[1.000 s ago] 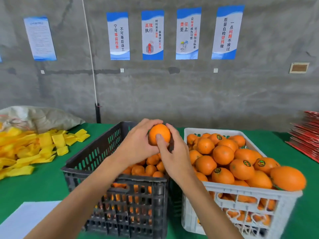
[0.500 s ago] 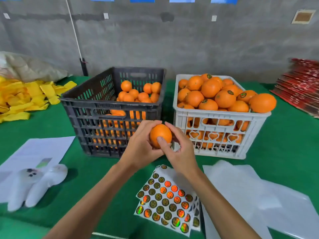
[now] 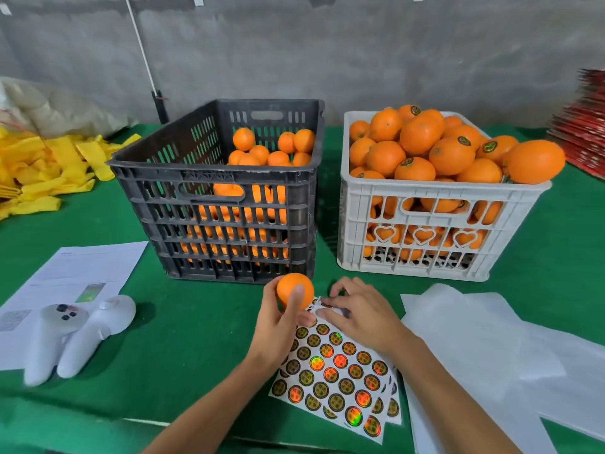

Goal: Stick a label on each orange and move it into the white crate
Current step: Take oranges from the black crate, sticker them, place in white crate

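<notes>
My left hand (image 3: 278,326) curls round a smooth, round orange (image 3: 294,290), lifted just above the glossy label sheet (image 3: 340,378) on the green cloth (image 3: 183,329); my right hand (image 3: 357,312) bends over the sheet's far edge, fingertips pinching at a label there. The slatted white crate (image 3: 429,234) beyond is heaped with labelled oranges; the black crate (image 3: 226,204) stands beside it.

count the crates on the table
2. The black crate stands left of centre, partly filled with oranges. The white crate stands to its right, heaped with labelled oranges. Both sit on the green table beyond the hands. None seems hidden.
</notes>
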A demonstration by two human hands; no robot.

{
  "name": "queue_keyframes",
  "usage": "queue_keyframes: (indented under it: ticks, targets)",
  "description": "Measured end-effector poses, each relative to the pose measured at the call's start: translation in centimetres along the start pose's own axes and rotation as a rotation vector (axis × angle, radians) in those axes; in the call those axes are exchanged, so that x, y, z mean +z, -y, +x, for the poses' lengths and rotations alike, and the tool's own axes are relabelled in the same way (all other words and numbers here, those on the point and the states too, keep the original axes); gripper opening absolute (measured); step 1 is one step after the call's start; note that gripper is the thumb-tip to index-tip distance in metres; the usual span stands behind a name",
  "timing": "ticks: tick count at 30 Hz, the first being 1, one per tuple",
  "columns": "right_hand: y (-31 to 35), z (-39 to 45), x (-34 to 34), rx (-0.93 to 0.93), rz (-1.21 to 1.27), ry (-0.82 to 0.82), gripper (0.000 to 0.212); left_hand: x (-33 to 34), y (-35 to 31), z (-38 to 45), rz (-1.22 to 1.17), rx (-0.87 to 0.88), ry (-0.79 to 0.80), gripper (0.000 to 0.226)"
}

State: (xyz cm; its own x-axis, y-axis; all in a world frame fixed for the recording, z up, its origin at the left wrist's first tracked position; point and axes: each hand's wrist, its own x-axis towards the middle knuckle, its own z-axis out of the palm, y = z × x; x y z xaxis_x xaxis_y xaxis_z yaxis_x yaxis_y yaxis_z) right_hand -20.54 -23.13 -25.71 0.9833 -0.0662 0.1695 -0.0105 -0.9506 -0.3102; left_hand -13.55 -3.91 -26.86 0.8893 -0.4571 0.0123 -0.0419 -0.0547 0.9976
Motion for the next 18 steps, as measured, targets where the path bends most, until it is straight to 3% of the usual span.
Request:
queue_keyframes:
  ticks: [6,9,12,18]
  targets:
    - [0.3,0.0,-0.1,0.009,0.098,-0.021,0.039,0.1,0.6,0.3,-0.014,0.018,0.004,0.068]
    - [0.7,-0.1,0.4,0.107,0.367,-0.128,0.023,0.2,0.7,0.3,-0.002,0.019,0.003,0.057]
    - [0.7,0.4,0.7,0.238,0.528,-0.135,0.016,0.4,0.7,0.3,0.035,0.028,0.006,0.053]
    - [0.5,0.7,0.9,0.3,0.514,-0.14,0.016,0.5,0.4,0.2,0.031,0.032,-0.006,0.056]
